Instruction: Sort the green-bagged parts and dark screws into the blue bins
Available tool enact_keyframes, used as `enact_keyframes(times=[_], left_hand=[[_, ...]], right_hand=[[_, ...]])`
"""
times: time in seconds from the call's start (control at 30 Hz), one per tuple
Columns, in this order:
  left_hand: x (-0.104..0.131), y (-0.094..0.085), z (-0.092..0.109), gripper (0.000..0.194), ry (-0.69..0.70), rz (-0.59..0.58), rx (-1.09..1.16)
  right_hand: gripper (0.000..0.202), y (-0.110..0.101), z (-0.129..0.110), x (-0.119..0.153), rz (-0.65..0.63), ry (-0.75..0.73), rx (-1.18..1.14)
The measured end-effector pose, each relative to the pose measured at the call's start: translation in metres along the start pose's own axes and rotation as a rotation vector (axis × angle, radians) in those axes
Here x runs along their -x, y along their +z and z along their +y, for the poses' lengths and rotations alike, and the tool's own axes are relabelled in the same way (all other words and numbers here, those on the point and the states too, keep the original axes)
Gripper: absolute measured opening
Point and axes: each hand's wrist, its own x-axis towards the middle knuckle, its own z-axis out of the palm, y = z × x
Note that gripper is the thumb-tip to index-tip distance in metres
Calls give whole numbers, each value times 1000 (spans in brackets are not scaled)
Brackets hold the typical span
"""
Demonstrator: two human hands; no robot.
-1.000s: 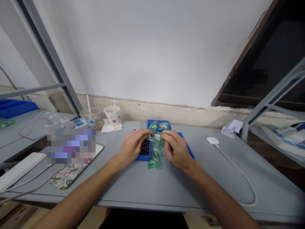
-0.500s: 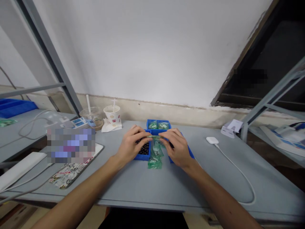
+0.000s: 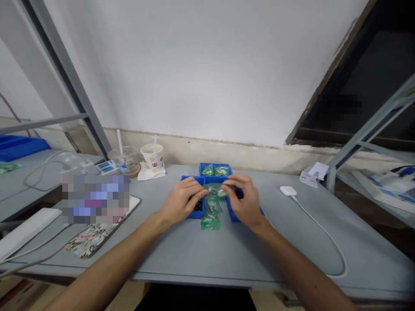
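A small green see-through plastic bag (image 3: 215,190) is stretched between my two hands, above the bins. My left hand (image 3: 183,196) pinches its left edge between thumb and fingers; my right hand (image 3: 243,198) pinches the right edge. Under my left hand stands a blue bin (image 3: 195,214) with small dark parts, partly covered by the fingers. Another blue bin (image 3: 235,217) lies mostly hidden beneath my right hand. Several more green bags (image 3: 211,216) lie in a row on the desk between these bins. Behind, a blue bin (image 3: 215,165) holds filled green bags.
At the back left stand a paper cup (image 3: 152,156) with a straw and a clear plastic cup (image 3: 128,160). A phone-like patterned slab (image 3: 94,237) lies left. On the right are a white earbud case (image 3: 288,191) with a cable and a white folded card (image 3: 315,172).
The green bag has tipped from edge-on to show its broad face. My right hand has shifted slightly right, and both hands still grip the bag.
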Motion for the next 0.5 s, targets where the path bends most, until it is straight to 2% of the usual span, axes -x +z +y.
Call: enact_keyframes(times=[0.07,0.13,0.2,0.27,0.33,0.5], left_hand=[[1,1,0,31,1,-7,0],[0,1,-1,33,-8,-5,-7],[0,0,0,36,-13,6,-17],[-1,-1,0,36,-4,33,-23],[-1,-2,1,34,13,57,-26],[-2,-3,2,32,30,57,-36]], right_hand=[[20,-11,2,-15,128,163,-82],[22,-22,10,-35,152,285,-149],[20,-26,23,-57,35,320,-174],[19,-18,39,-76,-165,347,-159],[16,0,57,-91,-329,355,-71],[11,59,92,-106,-592,279,313]])
